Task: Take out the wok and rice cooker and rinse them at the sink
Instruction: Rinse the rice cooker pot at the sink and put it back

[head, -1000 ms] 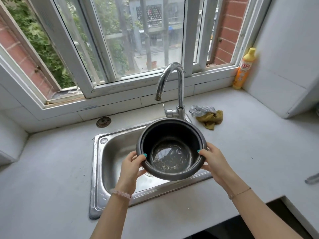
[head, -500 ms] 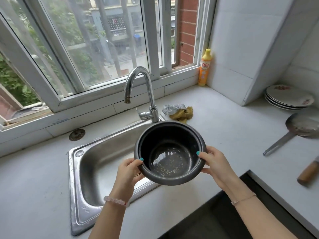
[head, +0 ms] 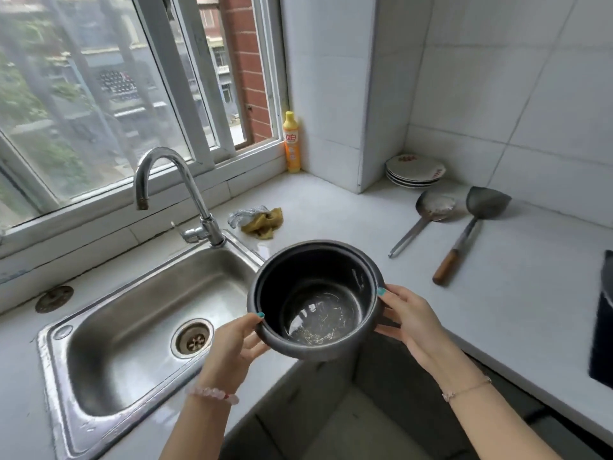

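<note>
I hold the black rice cooker pot [head: 331, 270] in both hands, tilted toward me so its scratched, wet-looking bottom shows. My left hand [head: 232, 346] grips its left rim and my right hand [head: 409, 317] grips its right rim. The pot hangs over the counter's front edge, to the right of the steel sink [head: 99, 327]. The sink basin is bare with its drain [head: 192, 338] showing. The curved tap [head: 185, 190] stands behind the sink with no water running. No wok is in view.
A yellow detergent bottle [head: 292, 144] stands by the window corner. A scourer and yellow cloth [head: 260, 220] lie right of the tap. Stacked plates [head: 414, 171], a ladle [head: 428, 214] and a spatula [head: 471, 227] sit on the right counter; a dark object [head: 603, 327] is at the right edge.
The view has swung right and the pot has moved from above the sink to its right, over the counter edge. Both hands kept their grip.
</note>
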Available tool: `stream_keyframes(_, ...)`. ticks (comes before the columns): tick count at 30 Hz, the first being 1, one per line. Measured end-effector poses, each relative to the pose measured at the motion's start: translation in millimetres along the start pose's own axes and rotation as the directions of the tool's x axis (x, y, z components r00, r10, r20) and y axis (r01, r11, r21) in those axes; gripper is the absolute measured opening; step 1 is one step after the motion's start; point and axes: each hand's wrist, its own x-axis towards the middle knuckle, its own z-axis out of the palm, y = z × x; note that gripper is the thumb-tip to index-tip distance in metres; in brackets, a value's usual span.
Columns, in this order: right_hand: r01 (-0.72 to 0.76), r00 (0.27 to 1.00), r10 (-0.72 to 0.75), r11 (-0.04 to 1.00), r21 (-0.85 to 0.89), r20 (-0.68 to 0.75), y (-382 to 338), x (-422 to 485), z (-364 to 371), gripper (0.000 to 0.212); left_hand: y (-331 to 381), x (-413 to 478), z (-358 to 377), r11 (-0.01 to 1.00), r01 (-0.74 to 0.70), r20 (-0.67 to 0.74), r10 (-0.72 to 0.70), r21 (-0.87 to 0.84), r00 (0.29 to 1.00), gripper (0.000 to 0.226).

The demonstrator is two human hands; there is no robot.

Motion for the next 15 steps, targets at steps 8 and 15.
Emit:
stream_keyframes(8, -0.009, 0.986, 0.021, 0.997, 0.076, -0.166, 20.7, -80.3, -88.3, 0.016, -59.2, -52.2, 48.7, 0.990, 0.034, 0.141, -0.053, 0.135, 0.989, 0.012)
stream_keyframes(15, 0.069, 0.910, -0.004, 0.987, 0.142, -0.414, 19.8, -146.6, -163.7, 0.024, -93.0, -67.3, 127.9, 0.957, 0.049, 0.412, -0.168, 0.284, 0.896, 0.013)
